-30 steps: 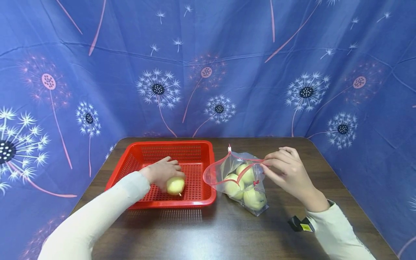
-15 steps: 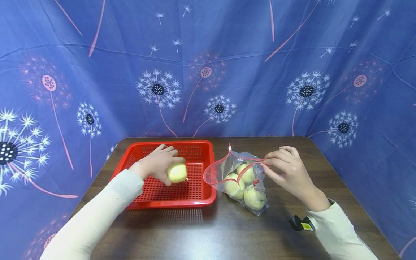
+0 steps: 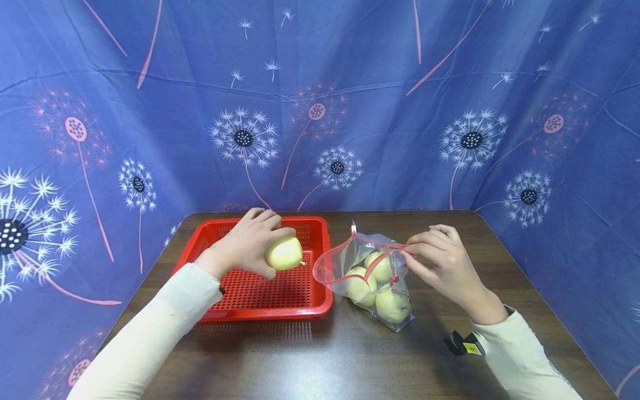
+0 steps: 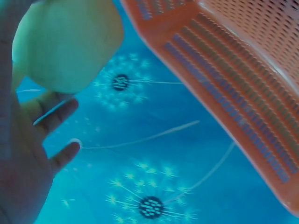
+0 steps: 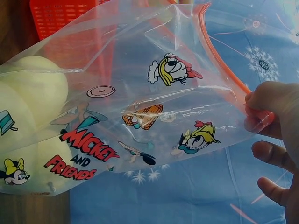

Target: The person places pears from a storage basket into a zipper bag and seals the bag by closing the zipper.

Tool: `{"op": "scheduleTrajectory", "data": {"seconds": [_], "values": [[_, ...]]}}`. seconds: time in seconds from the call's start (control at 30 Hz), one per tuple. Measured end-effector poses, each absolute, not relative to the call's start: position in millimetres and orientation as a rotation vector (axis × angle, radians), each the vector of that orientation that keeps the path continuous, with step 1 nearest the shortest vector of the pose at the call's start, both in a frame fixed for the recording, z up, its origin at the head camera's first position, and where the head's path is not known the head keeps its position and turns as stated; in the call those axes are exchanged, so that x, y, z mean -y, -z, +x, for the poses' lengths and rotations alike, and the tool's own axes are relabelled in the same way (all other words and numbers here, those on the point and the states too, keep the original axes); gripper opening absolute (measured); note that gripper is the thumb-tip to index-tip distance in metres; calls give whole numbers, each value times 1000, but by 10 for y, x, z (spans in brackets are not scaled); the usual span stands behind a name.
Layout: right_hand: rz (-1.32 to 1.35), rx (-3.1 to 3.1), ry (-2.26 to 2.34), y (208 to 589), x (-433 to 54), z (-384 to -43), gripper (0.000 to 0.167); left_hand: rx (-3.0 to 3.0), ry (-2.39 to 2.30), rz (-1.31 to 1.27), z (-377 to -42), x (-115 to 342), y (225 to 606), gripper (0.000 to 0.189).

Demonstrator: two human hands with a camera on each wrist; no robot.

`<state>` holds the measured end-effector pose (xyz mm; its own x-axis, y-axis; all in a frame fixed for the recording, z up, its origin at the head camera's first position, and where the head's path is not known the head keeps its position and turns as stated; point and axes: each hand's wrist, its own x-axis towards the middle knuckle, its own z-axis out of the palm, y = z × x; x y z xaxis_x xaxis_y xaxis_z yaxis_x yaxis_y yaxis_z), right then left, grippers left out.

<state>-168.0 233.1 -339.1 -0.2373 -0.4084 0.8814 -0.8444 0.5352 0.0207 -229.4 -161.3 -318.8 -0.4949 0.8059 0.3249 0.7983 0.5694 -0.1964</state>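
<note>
My left hand (image 3: 252, 239) grips a pale yellow apple (image 3: 283, 254) by its side, stem toward the right, raised over the red plastic basket (image 3: 265, 315). In the left wrist view the apple (image 4: 70, 46) lies against the thumb side, with other fingers spread below it. To the right, a clear zip bag (image 3: 330, 268) with a red zip edge gapes toward the basket. Several similar apples (image 3: 392, 305) sit inside it. My right hand (image 3: 442, 258) pinches the bag's upper right corner; cartoon prints cover the bag (image 5: 135, 88) in the right wrist view.
Basket and bag stand close together on a dark wooden table (image 3: 320, 361). A blue curtain (image 3: 390, 139) with dandelion prints hangs right behind the table's far edge. By the right cuff is a black strap (image 3: 455, 343) with a yellow label.
My left hand has lifted the apple from low in the basket and carried it up and to the right. The right hand and the bag have hardly moved.
</note>
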Motion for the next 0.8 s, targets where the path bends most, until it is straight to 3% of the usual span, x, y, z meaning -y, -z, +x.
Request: {"op": "scheduleTrajectory", "data": {"seconds": [0.4, 0.8], "values": [[1038, 1851, -593, 3401, -2322, -1683, 36, 2172, -40, -1168, -2073, 1195, 3030, 77], [1036, 1852, -588, 3410, -2307, -1688, 36, 2012, 24, -1250, -2051, 851, 3131, 73]]}}
